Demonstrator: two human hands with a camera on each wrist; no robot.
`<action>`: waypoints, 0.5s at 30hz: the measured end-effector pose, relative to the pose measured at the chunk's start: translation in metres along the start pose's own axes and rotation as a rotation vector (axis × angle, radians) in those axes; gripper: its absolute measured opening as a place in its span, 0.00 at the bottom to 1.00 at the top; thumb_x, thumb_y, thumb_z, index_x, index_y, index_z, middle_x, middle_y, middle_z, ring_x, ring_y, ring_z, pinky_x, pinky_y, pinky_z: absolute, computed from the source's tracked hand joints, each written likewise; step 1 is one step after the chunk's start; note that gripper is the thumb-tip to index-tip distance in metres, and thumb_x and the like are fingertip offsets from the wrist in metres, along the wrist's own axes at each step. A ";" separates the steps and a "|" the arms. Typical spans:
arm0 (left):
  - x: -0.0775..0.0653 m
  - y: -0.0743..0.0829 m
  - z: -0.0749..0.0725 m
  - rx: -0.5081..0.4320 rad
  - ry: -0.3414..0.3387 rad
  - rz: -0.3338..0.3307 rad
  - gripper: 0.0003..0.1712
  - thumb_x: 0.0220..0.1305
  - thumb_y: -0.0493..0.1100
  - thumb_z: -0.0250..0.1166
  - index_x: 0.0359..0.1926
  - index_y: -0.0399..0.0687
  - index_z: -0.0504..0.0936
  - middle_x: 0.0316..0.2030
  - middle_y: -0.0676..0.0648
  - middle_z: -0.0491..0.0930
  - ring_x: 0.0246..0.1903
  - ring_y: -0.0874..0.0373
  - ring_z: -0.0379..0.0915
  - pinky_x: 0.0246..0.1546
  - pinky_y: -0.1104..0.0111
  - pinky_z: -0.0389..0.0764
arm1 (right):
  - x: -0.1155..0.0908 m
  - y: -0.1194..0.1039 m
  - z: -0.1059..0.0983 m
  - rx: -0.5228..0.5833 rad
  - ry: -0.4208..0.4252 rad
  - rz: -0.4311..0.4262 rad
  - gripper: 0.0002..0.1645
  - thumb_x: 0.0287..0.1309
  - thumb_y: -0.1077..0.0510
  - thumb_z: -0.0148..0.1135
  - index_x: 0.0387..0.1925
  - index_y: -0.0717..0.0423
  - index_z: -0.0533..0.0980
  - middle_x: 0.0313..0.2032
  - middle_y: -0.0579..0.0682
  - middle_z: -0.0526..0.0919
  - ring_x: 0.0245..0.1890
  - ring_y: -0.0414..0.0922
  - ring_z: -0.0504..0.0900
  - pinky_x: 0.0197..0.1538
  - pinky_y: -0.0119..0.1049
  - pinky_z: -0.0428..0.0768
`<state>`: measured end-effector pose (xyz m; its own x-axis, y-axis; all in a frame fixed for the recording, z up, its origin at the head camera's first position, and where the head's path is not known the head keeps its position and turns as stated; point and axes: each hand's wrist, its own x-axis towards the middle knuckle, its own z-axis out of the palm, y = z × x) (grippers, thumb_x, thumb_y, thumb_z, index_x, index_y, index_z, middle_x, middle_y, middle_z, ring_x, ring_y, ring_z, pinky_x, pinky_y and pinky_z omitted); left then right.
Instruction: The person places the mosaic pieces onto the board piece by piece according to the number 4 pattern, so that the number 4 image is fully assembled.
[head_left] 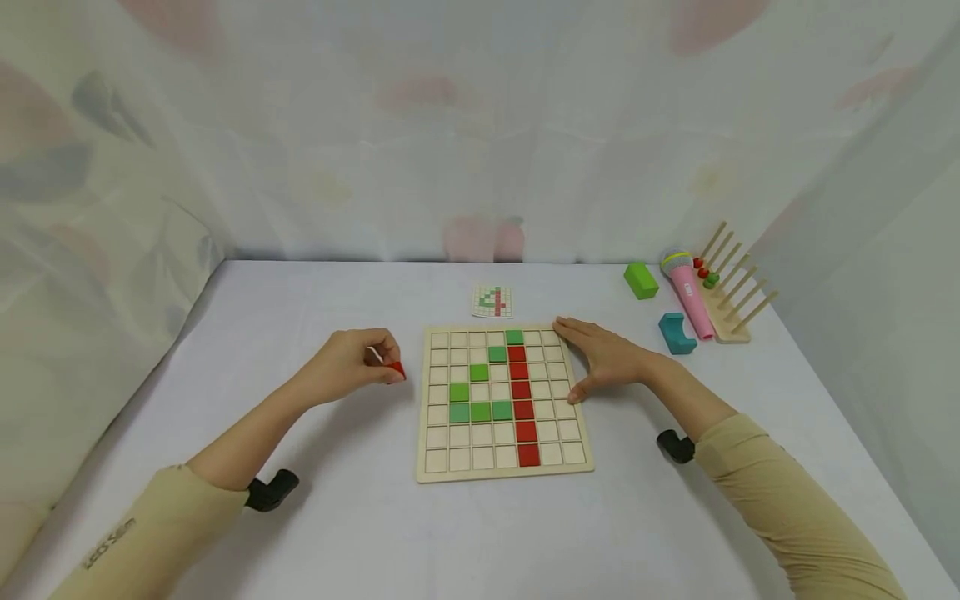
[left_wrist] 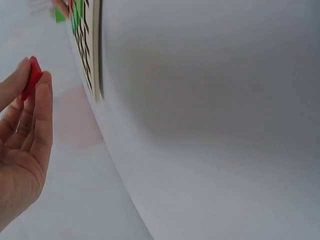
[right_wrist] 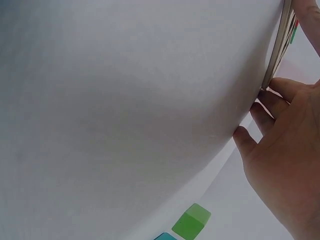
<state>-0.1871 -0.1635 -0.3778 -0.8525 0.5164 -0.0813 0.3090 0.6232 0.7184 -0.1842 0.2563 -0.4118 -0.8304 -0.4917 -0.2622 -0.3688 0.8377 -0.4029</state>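
Note:
Between thumb and fingertips, my left hand (head_left: 351, 364) pinches a small red tile (head_left: 397, 368), held up left of a square wooden grid board (head_left: 507, 477). The left wrist view shows the same red tile (left_wrist: 32, 78) edge-on. On the board, a column of red tiles (head_left: 521, 389) runs down to the bottom row, with a green tile (head_left: 514, 337) on top. More green tiles step down to the left and along one row. My right hand (head_left: 606, 357) touches the board's right edge, thumb and fingers spread; the right wrist view shows fingertips at the board's rim (right_wrist: 278, 47).
Behind the board lies a small pattern card (head_left: 492, 302). To the back right are a green block (head_left: 641, 281), a teal curved block (head_left: 677, 334), a pink toy microphone (head_left: 692, 302) and a wooden stand with pegs (head_left: 733, 330) bearing red and green beads. Fabric hangs behind the white table (head_left: 337, 517).

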 end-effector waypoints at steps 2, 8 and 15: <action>0.008 0.012 0.009 -0.040 -0.009 0.004 0.11 0.54 0.40 0.74 0.34 0.50 0.79 0.34 0.48 0.82 0.31 0.56 0.84 0.33 0.69 0.81 | 0.000 0.000 0.000 0.000 -0.002 0.004 0.73 0.39 0.34 0.76 0.77 0.59 0.47 0.79 0.58 0.48 0.79 0.60 0.46 0.76 0.62 0.52; 0.029 0.043 0.038 -0.066 -0.032 0.046 0.10 0.55 0.42 0.74 0.34 0.50 0.80 0.33 0.49 0.83 0.30 0.60 0.81 0.35 0.69 0.80 | -0.002 0.000 0.000 0.007 0.005 0.003 0.73 0.38 0.34 0.76 0.77 0.59 0.48 0.79 0.58 0.48 0.79 0.60 0.46 0.76 0.63 0.52; 0.047 0.068 0.072 -0.067 -0.075 0.099 0.06 0.58 0.37 0.71 0.35 0.48 0.82 0.34 0.48 0.84 0.30 0.62 0.79 0.34 0.72 0.79 | -0.001 0.000 0.001 0.013 0.008 0.002 0.73 0.38 0.34 0.76 0.77 0.58 0.48 0.79 0.57 0.48 0.79 0.60 0.46 0.76 0.63 0.52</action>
<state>-0.1755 -0.0545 -0.3824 -0.7846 0.6173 -0.0577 0.3586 0.5277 0.7700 -0.1834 0.2564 -0.4124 -0.8345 -0.4879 -0.2562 -0.3616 0.8356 -0.4135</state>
